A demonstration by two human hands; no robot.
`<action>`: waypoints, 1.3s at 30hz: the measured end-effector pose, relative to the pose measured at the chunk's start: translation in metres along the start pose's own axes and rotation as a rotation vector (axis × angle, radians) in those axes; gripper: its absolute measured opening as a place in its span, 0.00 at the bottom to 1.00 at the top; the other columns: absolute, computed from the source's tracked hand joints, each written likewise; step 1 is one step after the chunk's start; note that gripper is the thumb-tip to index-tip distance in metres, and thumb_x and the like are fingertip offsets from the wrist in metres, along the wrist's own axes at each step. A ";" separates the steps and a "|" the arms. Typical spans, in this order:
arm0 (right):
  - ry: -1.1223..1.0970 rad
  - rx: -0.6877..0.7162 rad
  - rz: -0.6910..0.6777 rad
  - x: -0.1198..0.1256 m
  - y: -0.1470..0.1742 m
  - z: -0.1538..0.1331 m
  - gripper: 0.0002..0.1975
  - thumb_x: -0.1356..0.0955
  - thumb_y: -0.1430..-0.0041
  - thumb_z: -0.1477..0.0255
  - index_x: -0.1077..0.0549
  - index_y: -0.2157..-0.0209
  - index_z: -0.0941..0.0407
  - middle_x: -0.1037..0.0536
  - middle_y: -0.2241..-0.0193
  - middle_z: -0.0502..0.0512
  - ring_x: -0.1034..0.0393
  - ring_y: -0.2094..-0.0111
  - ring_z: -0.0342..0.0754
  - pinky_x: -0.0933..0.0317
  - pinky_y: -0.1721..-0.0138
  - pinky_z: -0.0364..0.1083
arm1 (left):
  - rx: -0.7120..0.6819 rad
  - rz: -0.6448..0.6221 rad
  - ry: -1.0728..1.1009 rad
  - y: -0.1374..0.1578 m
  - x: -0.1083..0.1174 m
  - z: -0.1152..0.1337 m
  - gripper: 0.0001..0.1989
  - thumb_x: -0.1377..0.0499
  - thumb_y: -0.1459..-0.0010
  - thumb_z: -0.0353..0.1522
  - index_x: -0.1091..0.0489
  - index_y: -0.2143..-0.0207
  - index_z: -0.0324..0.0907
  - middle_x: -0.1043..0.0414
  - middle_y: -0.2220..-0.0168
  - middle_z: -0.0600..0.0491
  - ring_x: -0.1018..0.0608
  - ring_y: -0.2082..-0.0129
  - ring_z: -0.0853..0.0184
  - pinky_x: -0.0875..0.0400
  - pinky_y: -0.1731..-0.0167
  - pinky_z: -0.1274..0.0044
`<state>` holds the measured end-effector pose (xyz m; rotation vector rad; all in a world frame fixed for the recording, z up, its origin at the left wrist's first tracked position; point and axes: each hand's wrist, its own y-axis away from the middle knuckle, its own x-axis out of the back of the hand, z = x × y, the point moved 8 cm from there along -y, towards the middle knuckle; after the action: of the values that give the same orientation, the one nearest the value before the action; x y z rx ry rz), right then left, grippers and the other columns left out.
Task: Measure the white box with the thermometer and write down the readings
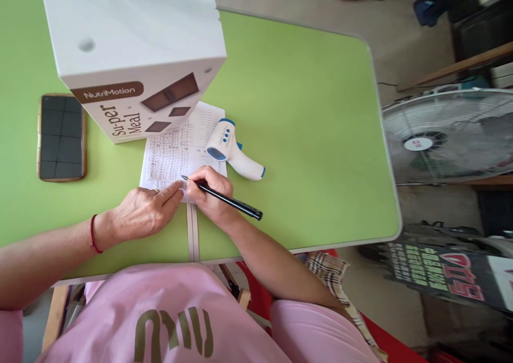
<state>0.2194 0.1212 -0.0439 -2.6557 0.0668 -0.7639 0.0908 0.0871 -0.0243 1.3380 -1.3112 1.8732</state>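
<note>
White box (pixel 140 39) well left of the table's (pixel 304 112) right edge: brown band (pixel 108 91) reading "NutriMotion", below it "Su-per Meal". Paper (pixel 172 154) toward the near edge: writing too small to read. Dark sign (pixel 436 272) beyond the near right corner: Chinese characters, blurred.

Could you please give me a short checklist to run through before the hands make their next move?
1. Pen held in the right hand: ok.
2. Left hand on the paper: ok, index finger extended near the pen's tip.
3. Tip touching the paper: cannot tell.
4. Paper clear of the thermometer: not ok, it lies partly over it.
5. Box off the paper: cannot tell, it hides part.
6. Phone apart from both hands: ok.
</note>
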 end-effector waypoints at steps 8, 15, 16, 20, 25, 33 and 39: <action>-0.003 -0.025 0.027 0.001 0.000 0.002 0.07 0.33 0.42 0.73 0.34 0.73 0.52 0.29 0.80 0.44 0.36 0.78 0.41 0.39 0.74 0.42 | -0.004 -0.002 0.011 0.000 0.002 -0.002 0.16 0.52 0.37 0.20 0.27 0.54 0.28 0.23 0.48 0.42 0.24 0.83 0.68 0.32 0.90 0.72; 0.012 -0.033 0.018 0.002 -0.001 0.002 0.07 0.33 0.42 0.74 0.34 0.74 0.52 0.29 0.79 0.44 0.35 0.78 0.41 0.38 0.74 0.42 | 0.001 -0.008 0.015 0.000 0.000 -0.001 0.16 0.52 0.37 0.20 0.27 0.53 0.29 0.24 0.47 0.42 0.24 0.82 0.69 0.33 0.90 0.73; 0.011 -0.035 0.008 0.001 -0.001 0.002 0.07 0.33 0.42 0.74 0.35 0.74 0.52 0.29 0.79 0.44 0.35 0.78 0.41 0.38 0.74 0.42 | 0.001 -0.004 0.018 0.000 0.000 -0.001 0.16 0.52 0.37 0.20 0.28 0.53 0.28 0.23 0.48 0.41 0.24 0.82 0.69 0.32 0.90 0.73; 0.003 -0.051 -0.018 0.000 -0.002 0.002 0.07 0.34 0.43 0.73 0.35 0.74 0.52 0.29 0.80 0.44 0.35 0.78 0.41 0.38 0.74 0.42 | -0.001 -0.003 0.021 0.001 0.001 -0.001 0.15 0.51 0.37 0.20 0.28 0.53 0.28 0.23 0.48 0.41 0.24 0.83 0.68 0.31 0.90 0.72; 0.026 -0.037 -0.004 0.002 -0.002 0.002 0.07 0.33 0.42 0.72 0.35 0.74 0.52 0.28 0.80 0.45 0.35 0.79 0.41 0.38 0.75 0.42 | 0.000 -0.021 0.009 0.000 0.000 -0.002 0.16 0.52 0.37 0.20 0.27 0.53 0.29 0.24 0.47 0.42 0.24 0.82 0.69 0.31 0.89 0.73; -0.001 -0.009 0.027 0.003 -0.002 0.000 0.08 0.33 0.43 0.75 0.35 0.74 0.52 0.30 0.81 0.43 0.37 0.80 0.40 0.40 0.76 0.41 | 0.000 -0.012 0.016 0.001 0.000 -0.002 0.15 0.52 0.36 0.20 0.27 0.53 0.29 0.23 0.48 0.42 0.24 0.83 0.68 0.31 0.90 0.72; 0.005 -0.024 0.058 0.007 -0.002 0.003 0.07 0.33 0.42 0.72 0.35 0.74 0.52 0.30 0.81 0.43 0.36 0.80 0.41 0.39 0.76 0.42 | 0.003 -0.017 0.025 0.000 0.000 -0.002 0.15 0.52 0.36 0.20 0.28 0.54 0.29 0.24 0.47 0.42 0.23 0.82 0.68 0.31 0.90 0.73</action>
<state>0.2270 0.1224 -0.0418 -2.6620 0.1541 -0.7562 0.0897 0.0887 -0.0246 1.3196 -1.2811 1.8751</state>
